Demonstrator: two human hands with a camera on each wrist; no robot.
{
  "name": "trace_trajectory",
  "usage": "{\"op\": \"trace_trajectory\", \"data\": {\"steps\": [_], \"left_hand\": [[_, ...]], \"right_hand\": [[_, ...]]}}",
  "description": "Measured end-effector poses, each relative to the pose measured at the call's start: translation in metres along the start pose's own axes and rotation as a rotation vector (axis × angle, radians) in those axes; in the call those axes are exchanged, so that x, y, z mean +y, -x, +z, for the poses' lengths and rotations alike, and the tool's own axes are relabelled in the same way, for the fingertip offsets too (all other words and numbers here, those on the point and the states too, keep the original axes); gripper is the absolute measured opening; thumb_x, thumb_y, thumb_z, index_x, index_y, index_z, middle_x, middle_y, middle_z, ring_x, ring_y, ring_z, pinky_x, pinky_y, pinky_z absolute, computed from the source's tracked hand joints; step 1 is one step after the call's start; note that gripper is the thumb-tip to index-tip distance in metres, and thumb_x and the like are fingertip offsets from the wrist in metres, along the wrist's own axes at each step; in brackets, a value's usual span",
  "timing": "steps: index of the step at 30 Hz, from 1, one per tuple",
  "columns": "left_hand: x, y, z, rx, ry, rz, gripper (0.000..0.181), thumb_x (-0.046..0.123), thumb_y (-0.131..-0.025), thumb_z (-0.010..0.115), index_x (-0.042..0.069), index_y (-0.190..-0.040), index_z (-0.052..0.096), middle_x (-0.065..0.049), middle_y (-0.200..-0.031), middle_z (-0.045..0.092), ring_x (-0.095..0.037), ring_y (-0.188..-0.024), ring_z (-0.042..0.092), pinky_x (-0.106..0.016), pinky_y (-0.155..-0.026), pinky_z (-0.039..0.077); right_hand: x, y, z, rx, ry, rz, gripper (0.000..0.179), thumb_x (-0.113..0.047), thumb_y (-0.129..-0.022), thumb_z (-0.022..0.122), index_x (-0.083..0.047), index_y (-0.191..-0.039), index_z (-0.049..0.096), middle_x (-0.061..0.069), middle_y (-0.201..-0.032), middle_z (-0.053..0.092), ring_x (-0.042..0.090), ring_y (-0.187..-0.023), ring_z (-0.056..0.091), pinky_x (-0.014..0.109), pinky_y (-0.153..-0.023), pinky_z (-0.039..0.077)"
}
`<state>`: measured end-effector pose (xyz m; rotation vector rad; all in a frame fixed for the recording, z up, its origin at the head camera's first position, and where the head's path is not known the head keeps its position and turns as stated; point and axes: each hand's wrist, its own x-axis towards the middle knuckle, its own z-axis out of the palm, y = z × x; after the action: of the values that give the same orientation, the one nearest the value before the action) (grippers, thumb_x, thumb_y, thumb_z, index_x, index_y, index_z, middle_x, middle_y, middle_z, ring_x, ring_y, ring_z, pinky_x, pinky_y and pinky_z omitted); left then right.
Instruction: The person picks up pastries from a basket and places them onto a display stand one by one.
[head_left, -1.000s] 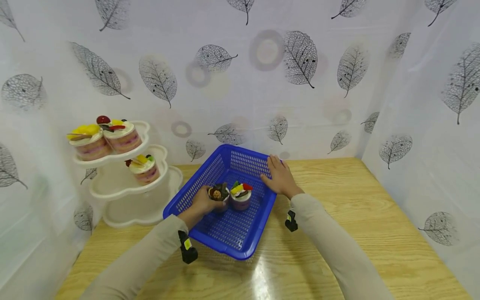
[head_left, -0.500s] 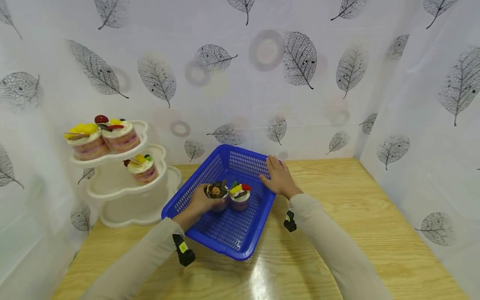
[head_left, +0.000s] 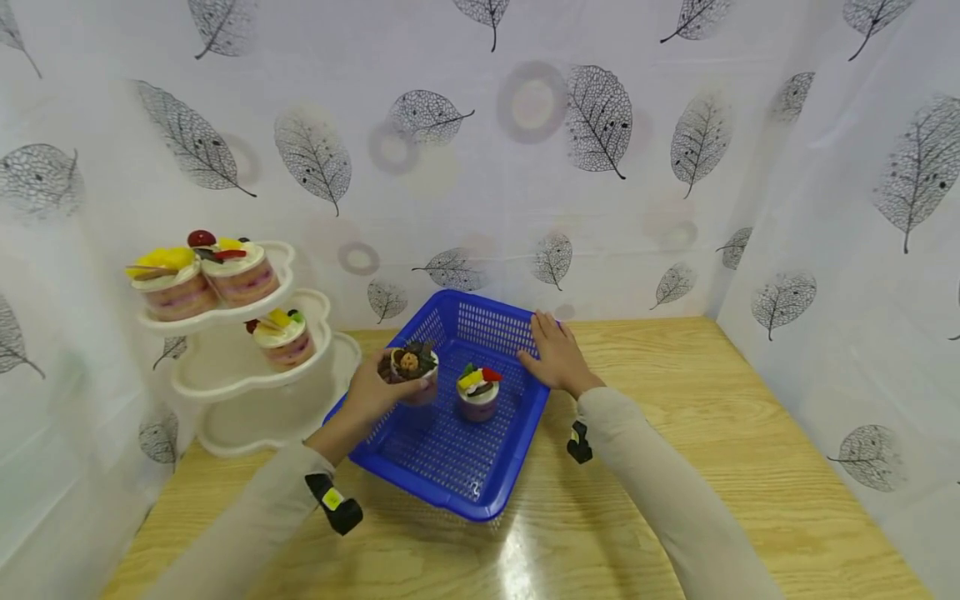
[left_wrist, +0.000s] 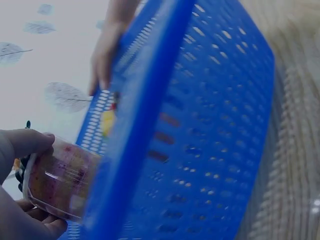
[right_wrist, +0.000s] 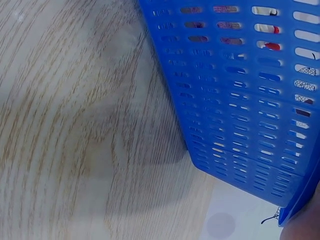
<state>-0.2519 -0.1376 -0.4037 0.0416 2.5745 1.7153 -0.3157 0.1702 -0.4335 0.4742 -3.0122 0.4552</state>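
Note:
My left hand [head_left: 369, 397] grips a small cup cake [head_left: 415, 377] with dark brown chocolate-like topping, over the left side of a blue plastic basket [head_left: 438, 485]. In the left wrist view the clear-sided cup [left_wrist: 62, 180] shows pink and tan layers, with thumb and fingers around it. A second cup cake [head_left: 478, 397], topped with red, yellow and green fruit shapes, stands on the basket floor. My right hand [head_left: 558, 357] rests on the basket's right rim with its fingers extended. Only a bit of that hand shows in the right wrist view.
Left of the basket stands a white three-tier stand [head_left: 247, 379] with scalloped trays. Two cup cakes [head_left: 238, 273] sit on its top tier, another cup cake [head_left: 283, 340] on the middle one. A wooden table [head_left: 697, 433] lies beneath; a leaf-print curtain [head_left: 465, 200] hangs behind.
My left hand has lifted the chocolate-topped cup cake and carried it leftward, away from the fruit-topped one. The right hand has stayed on the rim.

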Motion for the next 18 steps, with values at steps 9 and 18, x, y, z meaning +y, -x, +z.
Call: {"op": "trace_trajectory", "data": {"steps": [9,18], "left_hand": [[0.007,0.014,-0.042,0.049,0.042,0.114,0.070,0.016,-0.081,0.077,-0.002,-0.139,0.041,-0.023,-0.135,0.049,-0.035,-0.128,0.045,-0.046,-0.108,0.036],[0.008,0.032,-0.081,0.120,0.014,0.083,0.073,0.027,-0.087,0.072,0.002,-0.145,0.036,-0.017,-0.137,0.048,-0.022,-0.124,0.047,-0.024,-0.101,0.043]], "right_hand": [[0.001,0.000,0.000,0.001,0.003,-0.003,0.075,-0.038,-0.097,0.047,0.008,-0.149,0.017,0.023,-0.157,0.015,0.037,-0.146,0.009,0.049,-0.118,0.003],[0.001,0.000,0.001,0.007,-0.001,-0.002,0.075,-0.037,-0.097,0.048,0.008,-0.148,0.018,0.023,-0.156,0.016,0.037,-0.146,0.010,0.049,-0.118,0.003]]}}
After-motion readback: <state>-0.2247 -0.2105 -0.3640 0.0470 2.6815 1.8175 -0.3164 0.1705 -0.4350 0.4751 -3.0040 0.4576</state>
